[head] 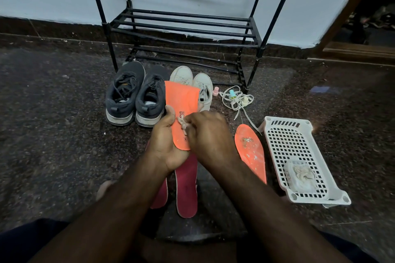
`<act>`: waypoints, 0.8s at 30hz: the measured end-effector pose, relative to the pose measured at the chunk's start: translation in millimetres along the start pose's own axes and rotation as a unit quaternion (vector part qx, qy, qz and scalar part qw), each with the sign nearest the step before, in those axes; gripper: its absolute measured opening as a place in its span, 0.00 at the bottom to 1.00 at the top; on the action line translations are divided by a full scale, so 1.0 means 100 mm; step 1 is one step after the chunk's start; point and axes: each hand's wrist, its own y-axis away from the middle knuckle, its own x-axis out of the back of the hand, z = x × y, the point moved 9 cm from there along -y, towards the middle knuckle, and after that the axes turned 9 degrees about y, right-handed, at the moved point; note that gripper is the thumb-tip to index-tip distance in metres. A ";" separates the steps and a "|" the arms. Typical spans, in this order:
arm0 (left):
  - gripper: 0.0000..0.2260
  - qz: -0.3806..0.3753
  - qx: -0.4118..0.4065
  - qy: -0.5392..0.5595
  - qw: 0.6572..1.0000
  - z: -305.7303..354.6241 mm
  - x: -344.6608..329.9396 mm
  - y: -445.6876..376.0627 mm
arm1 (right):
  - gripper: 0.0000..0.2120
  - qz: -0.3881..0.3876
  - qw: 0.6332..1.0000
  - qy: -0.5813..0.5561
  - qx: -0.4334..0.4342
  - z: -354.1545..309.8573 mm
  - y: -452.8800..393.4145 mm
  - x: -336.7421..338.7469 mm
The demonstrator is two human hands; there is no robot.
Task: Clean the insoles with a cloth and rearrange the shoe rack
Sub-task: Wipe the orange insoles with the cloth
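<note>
Orange insole: the person holds the orange insole (181,111) up in front, above the floor (53,134), with the printed side facing up.
Left hand: the left hand (165,143) grips the heel end of it from below, with the thumb on its edge.
Right hand: the right hand (208,134) pinches a small cloth (182,124) and presses it on the insole.
How it handles: the insole looks light, thin and bendy, so it should be held near the heel, as it is now.
Other insoles: a second orange insole (251,151) lies on the floor with dirty spots, just beside the white basket (299,156). Two red insoles (186,190) lie under the arms.
Shoes: dark sneakers (134,96) and white sneakers (192,80) sit on the floor in front of the black shoe rack (186,25), which has no shoes on it.
Left to do: the dirty insole looks like it needs wiping.
</note>
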 end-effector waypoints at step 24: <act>0.34 0.037 -0.043 -0.008 0.998 0.11 0.16 -0.14 | 0.07 -0.153 0.980 -0.122 -0.047 -0.03 0.09 -0.21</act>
